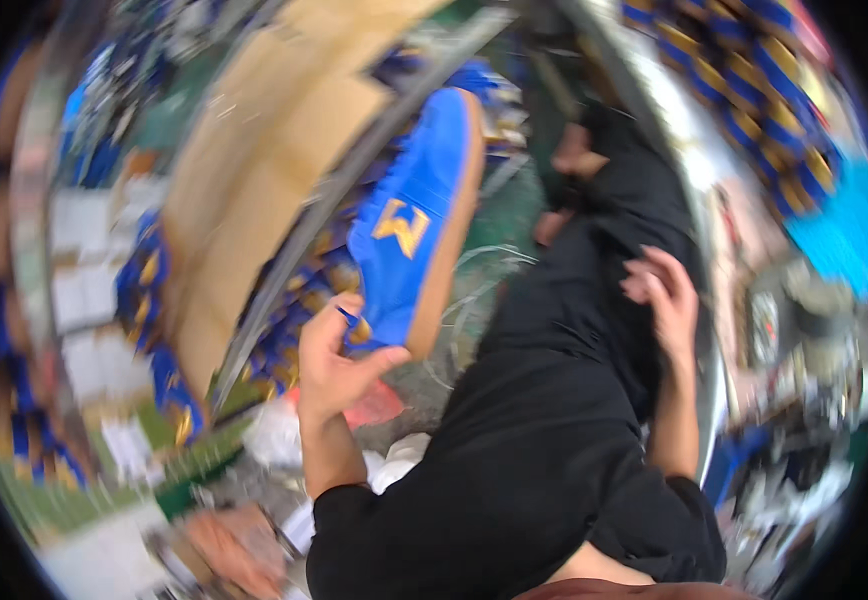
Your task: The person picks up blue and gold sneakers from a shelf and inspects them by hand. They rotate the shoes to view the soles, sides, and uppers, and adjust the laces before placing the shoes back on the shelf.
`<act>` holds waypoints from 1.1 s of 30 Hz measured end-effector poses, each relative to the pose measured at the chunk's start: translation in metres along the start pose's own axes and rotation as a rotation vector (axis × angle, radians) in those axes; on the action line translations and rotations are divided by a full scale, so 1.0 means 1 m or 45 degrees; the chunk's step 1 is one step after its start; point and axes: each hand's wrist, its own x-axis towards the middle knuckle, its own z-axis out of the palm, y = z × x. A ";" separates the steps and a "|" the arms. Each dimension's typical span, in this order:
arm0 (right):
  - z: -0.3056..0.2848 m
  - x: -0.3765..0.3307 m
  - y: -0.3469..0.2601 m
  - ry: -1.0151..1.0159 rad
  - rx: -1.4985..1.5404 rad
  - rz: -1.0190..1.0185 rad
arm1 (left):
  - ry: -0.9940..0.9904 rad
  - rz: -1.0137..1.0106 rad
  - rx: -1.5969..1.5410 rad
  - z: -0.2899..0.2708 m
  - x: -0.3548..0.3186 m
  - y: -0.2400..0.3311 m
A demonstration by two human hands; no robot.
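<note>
My left hand (334,365) grips the heel end of a blue shoe (409,225) with a tan sole and a yellow emblem on its side. The shoe points up and away from me. My right hand (666,295) rests with bent fingers against my black trousers (544,400), holding nothing. The picture is blurred and tilted by head motion.
Brown cardboard boxes (254,170) sit behind a slanted metal bar (324,200). More blue and yellow shoes (744,70) are stacked at the upper right and along the left. A metal table edge (674,150) runs down the right. White scraps (274,435) lie on the floor below.
</note>
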 end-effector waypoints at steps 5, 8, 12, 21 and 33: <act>-0.019 -0.021 -0.008 -0.137 0.542 -0.226 | -0.834 0.573 -0.009 0.125 0.049 0.012; -0.051 -0.049 0.014 0.146 0.518 -0.246 | -1.035 0.754 -0.063 0.180 0.052 0.012; -0.065 -0.094 0.008 0.530 0.412 -0.238 | -1.333 0.538 -0.350 0.211 0.070 0.018; -0.068 -0.140 0.007 0.911 0.427 -0.302 | -1.199 0.041 -1.117 0.307 0.140 0.094; -0.096 -0.166 -0.024 1.258 0.647 -0.534 | -1.409 0.091 -1.023 0.319 0.080 0.067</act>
